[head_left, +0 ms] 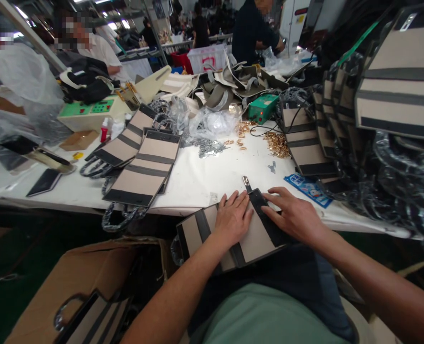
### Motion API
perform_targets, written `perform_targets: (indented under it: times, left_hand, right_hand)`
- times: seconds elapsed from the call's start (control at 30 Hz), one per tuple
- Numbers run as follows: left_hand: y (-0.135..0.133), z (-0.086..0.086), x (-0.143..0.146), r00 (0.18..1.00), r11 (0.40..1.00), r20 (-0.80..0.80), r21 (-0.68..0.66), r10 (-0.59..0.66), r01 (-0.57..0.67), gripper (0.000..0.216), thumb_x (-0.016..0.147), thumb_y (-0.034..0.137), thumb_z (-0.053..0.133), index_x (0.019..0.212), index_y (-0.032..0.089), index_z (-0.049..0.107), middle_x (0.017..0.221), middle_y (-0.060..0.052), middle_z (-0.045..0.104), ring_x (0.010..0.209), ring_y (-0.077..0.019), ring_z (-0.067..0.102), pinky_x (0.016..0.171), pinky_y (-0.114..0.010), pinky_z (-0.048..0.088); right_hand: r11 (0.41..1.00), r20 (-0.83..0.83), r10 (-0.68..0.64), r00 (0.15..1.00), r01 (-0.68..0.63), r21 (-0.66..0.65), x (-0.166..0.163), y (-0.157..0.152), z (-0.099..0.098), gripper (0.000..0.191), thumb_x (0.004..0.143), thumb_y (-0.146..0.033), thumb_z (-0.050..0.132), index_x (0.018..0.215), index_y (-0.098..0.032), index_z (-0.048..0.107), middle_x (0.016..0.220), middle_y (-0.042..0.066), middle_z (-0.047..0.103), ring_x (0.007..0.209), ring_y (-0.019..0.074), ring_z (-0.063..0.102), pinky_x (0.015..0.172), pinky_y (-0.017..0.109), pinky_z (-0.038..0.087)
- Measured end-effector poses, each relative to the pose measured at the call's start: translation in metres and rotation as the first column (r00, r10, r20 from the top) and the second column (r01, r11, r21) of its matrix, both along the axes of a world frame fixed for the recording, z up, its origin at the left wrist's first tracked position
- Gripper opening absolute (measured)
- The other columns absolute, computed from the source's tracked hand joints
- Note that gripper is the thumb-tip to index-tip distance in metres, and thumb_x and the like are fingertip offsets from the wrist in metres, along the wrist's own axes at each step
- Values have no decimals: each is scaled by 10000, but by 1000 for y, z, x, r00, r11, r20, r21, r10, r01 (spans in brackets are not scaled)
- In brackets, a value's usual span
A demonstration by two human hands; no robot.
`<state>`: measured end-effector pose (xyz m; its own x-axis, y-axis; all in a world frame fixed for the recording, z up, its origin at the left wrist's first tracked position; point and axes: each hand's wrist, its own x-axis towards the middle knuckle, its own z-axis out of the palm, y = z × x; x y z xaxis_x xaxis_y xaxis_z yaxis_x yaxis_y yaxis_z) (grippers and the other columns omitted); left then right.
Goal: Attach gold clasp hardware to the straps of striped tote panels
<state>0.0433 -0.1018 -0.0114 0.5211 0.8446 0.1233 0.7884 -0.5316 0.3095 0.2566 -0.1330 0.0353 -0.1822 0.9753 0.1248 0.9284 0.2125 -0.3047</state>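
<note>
A beige panel with dark bands (pixel 257 241) lies tilted across my lap and the table's front edge. My left hand (pixel 233 217) rests flat on it, fingers stretched toward its upper edge. At the upper corner a small metal clasp (pixel 247 183) sticks out just beyond the left fingertips. My right hand (pixel 292 212) is spread at the panel's dark right end (pixel 265 215), its fingertips at that band; I see nothing held in it. Part of a plastic-wrapped handle (pixel 176 251) shows at the panel's left end.
Similar panels lie stacked at left (pixel 151 165) and right (pixel 301 138). Gold-coloured metal pieces (pixel 277 145) and silver ones (pixel 212 148) lie on the white table (pixel 212 177). Behind are a green box (pixel 263 108) and plastic bags. A cardboard box (pixel 86 272) stands below left; people work beyond.
</note>
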Motion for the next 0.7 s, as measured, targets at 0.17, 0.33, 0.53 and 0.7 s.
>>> perform_targets:
  times: [0.17,0.33,0.53,0.7]
  left_hand:
    - [-4,-5,-1,1000,1000,1,15,4,-4,494,1072,393,380,1522,204,455,1632,-34,426,1529,-270,347,1274,-594,229]
    - [-3,-7,-1,1000,999,-5,33,10,-10,496,1076,401,363,1529,218,450,1632,-38,429,1535,-259,337,1273,-580,236]
    - [-3,-7,-2,998,997,-56,68,-18,21,511,1069,393,383,1548,224,431,1631,-53,431,1526,-277,352,1252,-606,276]
    - [-3,-6,0,994,995,-103,92,-20,30,529,1072,397,372,1569,216,402,1643,-64,408,1528,-298,346,1245,-641,269]
  right_hand:
    - [996,223,67,973,-54,-64,-12,22,-21,474,1042,-489,448,1451,-286,575,1436,78,601,949,249,736,697,350,564]
    - [990,228,100,969,-74,-121,-8,18,-23,490,1058,-497,401,1491,-309,535,1413,69,615,939,237,732,694,343,550]
    - [984,215,144,966,-117,-136,-6,21,-20,496,1068,-486,375,1509,-305,511,1414,70,609,959,244,732,718,348,551]
    - [981,194,150,970,-122,-150,-7,19,-20,491,1062,-477,391,1502,-299,517,1408,90,614,954,238,733,730,333,547]
